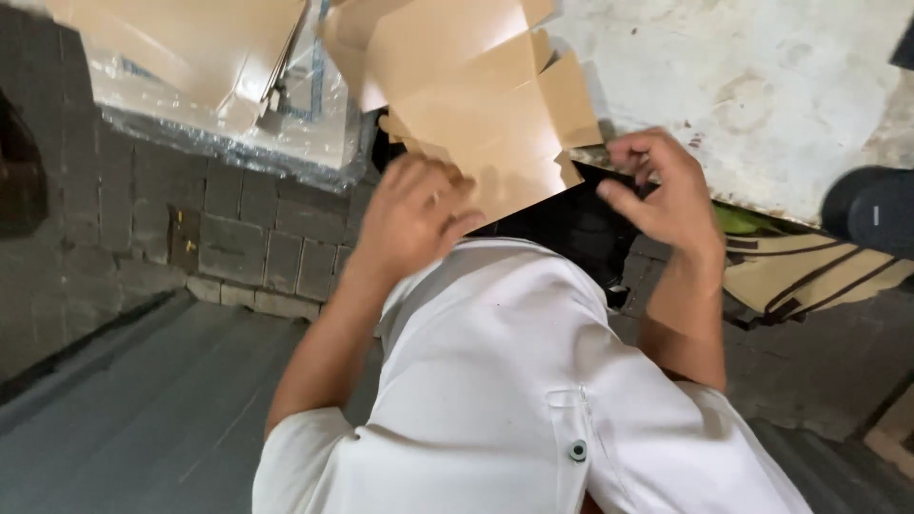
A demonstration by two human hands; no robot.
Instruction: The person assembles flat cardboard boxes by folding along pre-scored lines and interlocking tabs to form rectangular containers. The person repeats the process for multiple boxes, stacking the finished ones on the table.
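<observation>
The person stands at a worn white table (781, 86), looking down over a white shirt (514, 381). A flat brown cardboard box blank (476, 95) lies partly on the table edge and overhangs it toward the body. The left hand (414, 214) is curled against the blank's lower edge, fingers folded over the card, gripping it from below. The right hand (666, 186) pinches the blank's right-hand corner flap between thumb and bent fingers. The blank sits between and above both hands. More flat cardboard sheets (190, 48) rest on plastic wrap to the left. A tan striped bag (809, 271) lies under the table.
</observation>
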